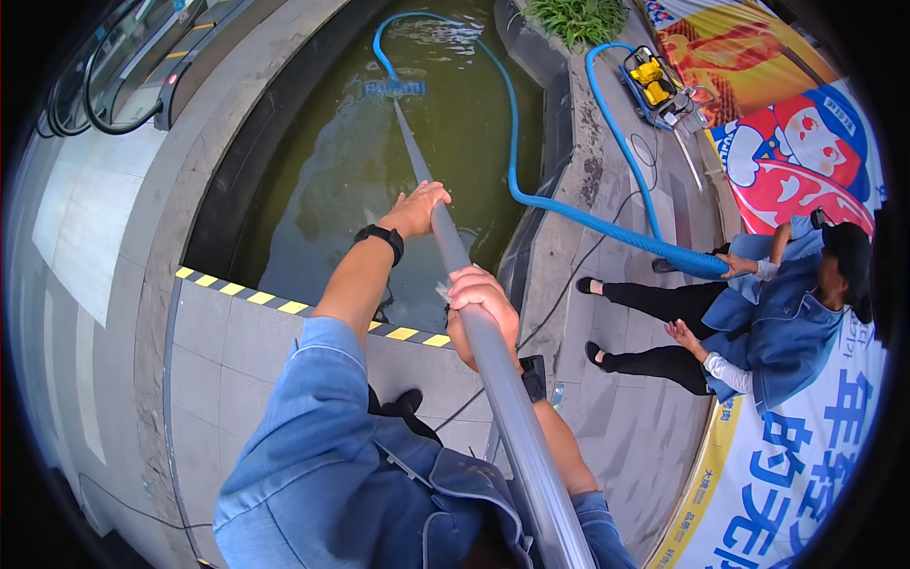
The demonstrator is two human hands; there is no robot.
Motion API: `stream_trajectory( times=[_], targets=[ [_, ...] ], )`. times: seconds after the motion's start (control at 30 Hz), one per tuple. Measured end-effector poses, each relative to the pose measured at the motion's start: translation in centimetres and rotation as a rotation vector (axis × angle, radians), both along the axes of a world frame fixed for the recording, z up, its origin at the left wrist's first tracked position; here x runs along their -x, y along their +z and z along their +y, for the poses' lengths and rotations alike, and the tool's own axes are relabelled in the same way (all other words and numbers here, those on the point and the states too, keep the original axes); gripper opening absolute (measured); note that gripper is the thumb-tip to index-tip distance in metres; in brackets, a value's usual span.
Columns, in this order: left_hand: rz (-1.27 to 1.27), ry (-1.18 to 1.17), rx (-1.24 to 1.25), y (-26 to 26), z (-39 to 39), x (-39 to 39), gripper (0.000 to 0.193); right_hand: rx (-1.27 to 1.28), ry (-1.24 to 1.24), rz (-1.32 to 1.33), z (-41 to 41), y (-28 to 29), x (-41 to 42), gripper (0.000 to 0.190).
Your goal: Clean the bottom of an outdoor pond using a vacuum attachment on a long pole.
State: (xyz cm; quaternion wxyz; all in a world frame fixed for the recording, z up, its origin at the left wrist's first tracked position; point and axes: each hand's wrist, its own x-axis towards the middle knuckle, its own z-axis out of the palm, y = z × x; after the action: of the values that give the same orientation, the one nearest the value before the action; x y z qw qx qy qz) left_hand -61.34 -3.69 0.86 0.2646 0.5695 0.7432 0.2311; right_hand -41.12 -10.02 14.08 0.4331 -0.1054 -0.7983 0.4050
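My left hand (419, 208) grips a long grey metal pole (455, 249), its wrist wearing a black band. Nearer my body, my right hand (483, 309) is wrapped round the same pole, a dark watch at its wrist. The pole runs out over a pool of murky green water (341, 178) to a blue pool vacuum head (394, 88) at the water's surface. From the head a blue corrugated hose (513, 142) curves through the pool and over its right edge to a co-worker in a denim jacket (789, 334), who holds it in one hand.
A pump with yellow parts (650, 82) stands on the paving at the right, joined to a blue hose. A black cable (569, 284) crosses the ground. Yellow-and-black tape (263, 297) marks the near pool edge. An escalator (163, 78) is at upper left; printed banners (775, 455) line the right.
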Motion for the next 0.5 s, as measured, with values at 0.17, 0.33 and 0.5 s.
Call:
stream_trajectory(
  times=[0.17,0.33,0.5],
  targets=[
    [-0.001,-0.014,0.018,0.3,-1.6,-2.9,0.046,0.005,0.002,-0.017,-1.6,0.2,-2.7,0.025],
    [-0.012,-0.010,0.004,-0.3,-4.4,-4.1,0.048,0.009,0.001,-0.010,-4.3,-0.1,-3.8,0.026],
    [-0.055,0.050,-0.092,-1.5,-7.3,-5.0,0.044,-0.014,0.006,0.019,-7.3,-0.6,-4.2,0.026]
  ],
)
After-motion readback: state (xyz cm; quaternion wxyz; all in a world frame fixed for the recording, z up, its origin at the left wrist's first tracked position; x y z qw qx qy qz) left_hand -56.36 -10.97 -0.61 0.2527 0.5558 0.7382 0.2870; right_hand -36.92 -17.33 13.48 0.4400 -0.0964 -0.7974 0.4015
